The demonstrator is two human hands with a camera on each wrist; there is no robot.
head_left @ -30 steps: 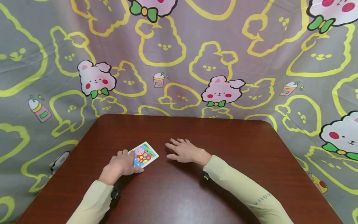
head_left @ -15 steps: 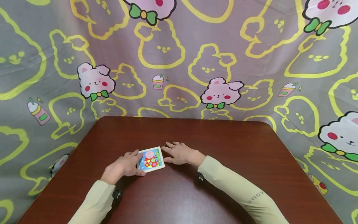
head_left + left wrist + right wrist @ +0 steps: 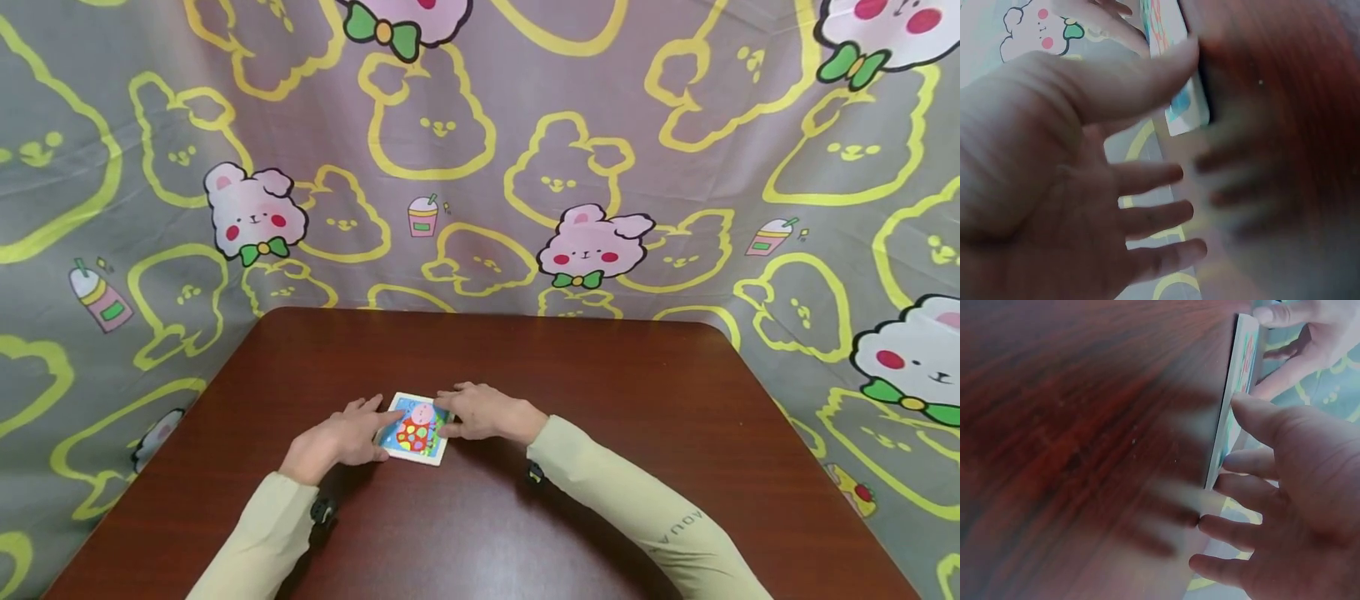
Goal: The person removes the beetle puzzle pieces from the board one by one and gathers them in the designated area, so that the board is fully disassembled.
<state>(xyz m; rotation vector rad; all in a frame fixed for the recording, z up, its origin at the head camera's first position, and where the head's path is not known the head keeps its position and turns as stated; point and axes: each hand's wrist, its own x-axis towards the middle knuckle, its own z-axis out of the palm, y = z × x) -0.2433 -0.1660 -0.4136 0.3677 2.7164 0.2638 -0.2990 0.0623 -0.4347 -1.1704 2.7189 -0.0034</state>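
Note:
A small flat picture board (image 3: 416, 437) with a pale border lies on the brown table; its print shows a red cartoon ladybug with coloured spots. My left hand (image 3: 341, 437) is at the board's left side, index finger over the picture and thumb by the near left corner. In the left wrist view that thumb (image 3: 1147, 84) is straight at the board's edge (image 3: 1194, 112), the lower fingers extended off it. My right hand (image 3: 487, 412) touches the right side with thumb and fingers. The right wrist view shows the thumb tip on the border (image 3: 1225, 428), the other fingers loosely spread.
The dark wood table (image 3: 600, 375) reaches to a patterned cloth (image 3: 480, 100) hanging behind it and along both sides. A small black device (image 3: 323, 510) sits at the left cuff, another device (image 3: 535, 473) at the right cuff.
The board has turned clockwise and slid right, with the left hand following it. The right hand, apart from the board a second ago, now touches its right side.

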